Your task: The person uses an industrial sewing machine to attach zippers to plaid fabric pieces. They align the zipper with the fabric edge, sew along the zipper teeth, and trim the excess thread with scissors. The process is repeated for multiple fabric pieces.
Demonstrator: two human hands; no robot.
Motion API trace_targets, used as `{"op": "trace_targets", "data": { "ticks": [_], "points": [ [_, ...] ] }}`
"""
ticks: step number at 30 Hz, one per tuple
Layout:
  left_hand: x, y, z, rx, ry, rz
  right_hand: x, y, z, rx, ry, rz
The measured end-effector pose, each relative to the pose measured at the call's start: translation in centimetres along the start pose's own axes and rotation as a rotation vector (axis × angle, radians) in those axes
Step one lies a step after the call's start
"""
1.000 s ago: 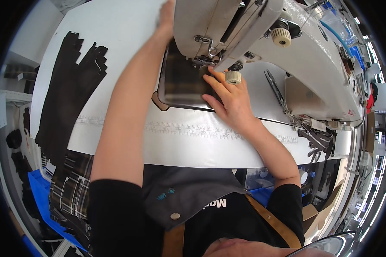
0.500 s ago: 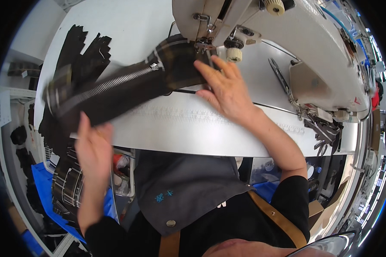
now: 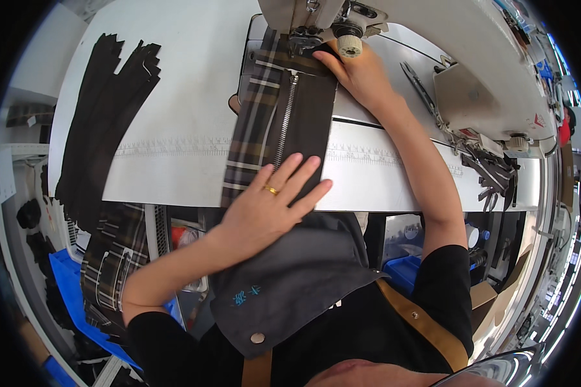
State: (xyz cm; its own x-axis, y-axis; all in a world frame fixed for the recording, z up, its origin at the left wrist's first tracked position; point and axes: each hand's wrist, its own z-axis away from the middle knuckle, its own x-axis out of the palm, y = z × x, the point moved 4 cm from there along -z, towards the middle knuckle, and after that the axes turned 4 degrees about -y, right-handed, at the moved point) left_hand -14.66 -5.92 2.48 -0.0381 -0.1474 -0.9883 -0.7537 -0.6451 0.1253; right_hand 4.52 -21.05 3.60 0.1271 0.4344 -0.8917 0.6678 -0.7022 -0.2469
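Observation:
A plaid strip of fabric (image 3: 252,132) with a dark band (image 3: 314,119) and a silver metal zipper (image 3: 285,122) lies lengthwise under the needle area of a white sewing machine (image 3: 497,58). My left hand (image 3: 261,209) rests flat on its near end, fingers spread across the zipper and dark band, a gold ring on one finger. Beside the presser foot (image 3: 301,44), my right hand (image 3: 365,74) touches the far right of the piece. Its thumb is stretched out; the other fingers are partly hidden behind the machine's knob (image 3: 349,45).
Dark fabric strips (image 3: 103,122) lie at the table's left. Plaid pieces (image 3: 113,264) hang over a blue bin (image 3: 68,277) below. Tweezers (image 3: 419,90) lie right of the needle, and dark scraps (image 3: 494,171) lie by the machine base. A ruler scale (image 3: 168,147) runs along the table.
The zippered piece has swung from slanting left to pointing toward me and lies flat, its plaid side showing. My left hand has moved right onto it; my right hand has moved farther up beside the needle.

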Motion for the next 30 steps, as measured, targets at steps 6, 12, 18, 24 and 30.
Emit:
{"op": "trace_targets", "data": {
  "ticks": [6,12,18,24,30],
  "points": [
    [-0.6,1.5,-2.0,-0.013,0.301,0.527,-0.6,-5.0,3.0,-0.463,0.172,0.041],
    [-2.8,-8.6,-2.4,-0.180,0.409,0.149,-1.1,-7.8,1.9,-0.680,-0.106,0.202],
    [-1.7,-10.9,-3.3,-0.052,0.313,0.070,-1.5,-6.2,2.7,-0.594,-0.094,0.084],
    [-2.1,-13.0,-7.5,-0.005,0.240,0.064,-1.1,-5.7,4.5,-0.380,0.037,-0.012],
    [-2.0,-12.8,-7.0,-0.034,0.287,-0.038,-0.5,-7.6,4.0,-0.396,0.066,-0.002]
  ]
}}
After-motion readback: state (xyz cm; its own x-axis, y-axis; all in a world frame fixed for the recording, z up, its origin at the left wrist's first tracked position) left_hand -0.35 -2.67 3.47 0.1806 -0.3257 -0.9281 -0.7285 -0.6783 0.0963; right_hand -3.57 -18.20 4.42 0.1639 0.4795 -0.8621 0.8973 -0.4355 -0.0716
